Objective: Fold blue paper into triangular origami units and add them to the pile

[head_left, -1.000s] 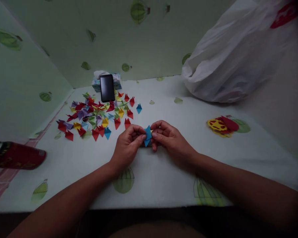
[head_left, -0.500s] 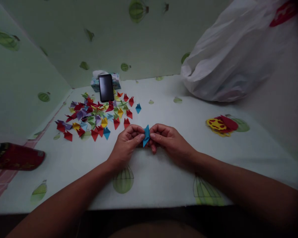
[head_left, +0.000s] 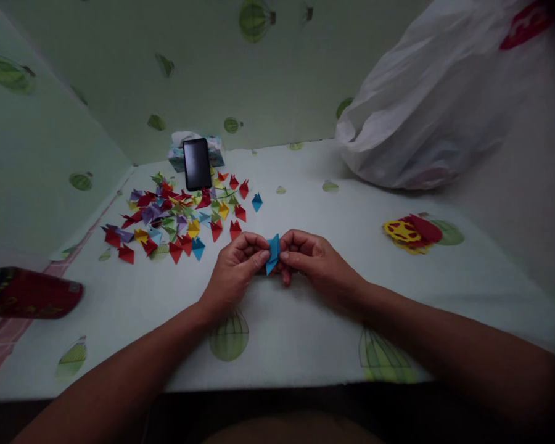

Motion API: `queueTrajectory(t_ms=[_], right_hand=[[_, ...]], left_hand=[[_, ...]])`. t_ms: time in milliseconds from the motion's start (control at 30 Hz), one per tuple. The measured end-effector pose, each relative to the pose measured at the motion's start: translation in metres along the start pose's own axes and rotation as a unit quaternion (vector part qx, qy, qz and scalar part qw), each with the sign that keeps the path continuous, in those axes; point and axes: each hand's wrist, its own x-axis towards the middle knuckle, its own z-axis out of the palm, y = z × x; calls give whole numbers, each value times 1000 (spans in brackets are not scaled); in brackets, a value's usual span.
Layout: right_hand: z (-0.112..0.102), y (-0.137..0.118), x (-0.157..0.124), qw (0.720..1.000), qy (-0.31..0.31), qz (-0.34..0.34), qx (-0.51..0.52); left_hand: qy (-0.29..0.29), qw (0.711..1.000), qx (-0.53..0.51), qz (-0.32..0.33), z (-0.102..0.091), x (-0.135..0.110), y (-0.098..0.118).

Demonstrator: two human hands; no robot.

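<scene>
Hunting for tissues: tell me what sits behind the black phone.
Behind the black rectangular phone sits a patterned blue-white tissue box, white tissue poking out on top. The phone covers the box's middle, so its front cannot be seen.

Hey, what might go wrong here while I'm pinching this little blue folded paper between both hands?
1. The blue folded paper is held only at the fingertips of the left hand and right hand. It might slip or crease crooked, more so in this dim light.
2. The pile of coloured folded pieces lies loose close to the left hand, so a sweep of that hand may scatter it.
</scene>
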Motion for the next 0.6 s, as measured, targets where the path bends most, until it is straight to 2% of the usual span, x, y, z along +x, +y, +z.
queueTrajectory(t_ms=[133,200,367,600], right_hand=[[1,-3,0,998,5,-2,-59],[2,-4,0,996,11,-10,-84],[3,-2,-1,987,50,-34,-147],[2,-4,-1,990,18,-39,-131]], left_hand=[[18,989,134,56,2,-4,5],[15,983,168,69,3,-6,6],[-6,990,129,49,4,-6,7],[21,998,53,-1,4,-1,7]])
